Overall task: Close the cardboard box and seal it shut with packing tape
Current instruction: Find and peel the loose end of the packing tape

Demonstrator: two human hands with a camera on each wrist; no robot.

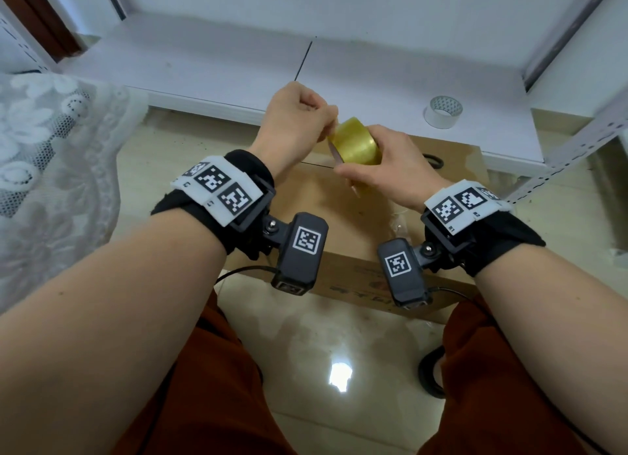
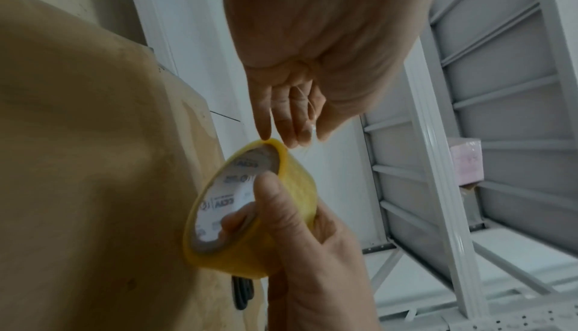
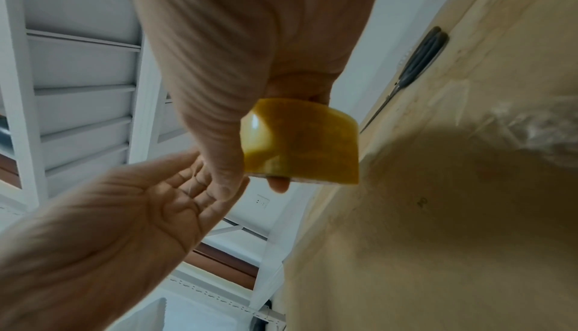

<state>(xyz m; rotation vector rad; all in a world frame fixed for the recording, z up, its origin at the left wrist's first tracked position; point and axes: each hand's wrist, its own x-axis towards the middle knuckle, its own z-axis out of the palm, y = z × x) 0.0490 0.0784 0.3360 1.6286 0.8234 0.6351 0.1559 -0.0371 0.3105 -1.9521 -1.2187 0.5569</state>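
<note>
yellow packing tape (image 1: pixel 355 142) sits in our right hand (image 1: pixel 390 169), the grip curled round the roll with a finger through its core, held above the closed cardboard box (image 1: pixel 316 196). our left hand (image 1: pixel 295 121) pinches at the roll's top edge with thumb and fingertips. the core's white lining bears print we cannot read. scissors (image 3: pixel 416 62) lie on the box's far side; a white tape roll (image 1: pixel 443 112) stands on the shelf (image 1: pixel 210 67) beyond.

Head view looks down from above; both wrist views look up close along the palms. All share the tape roll (image 1: pixel 355 142) over the box (image 1: pixel 343 199).
</note>
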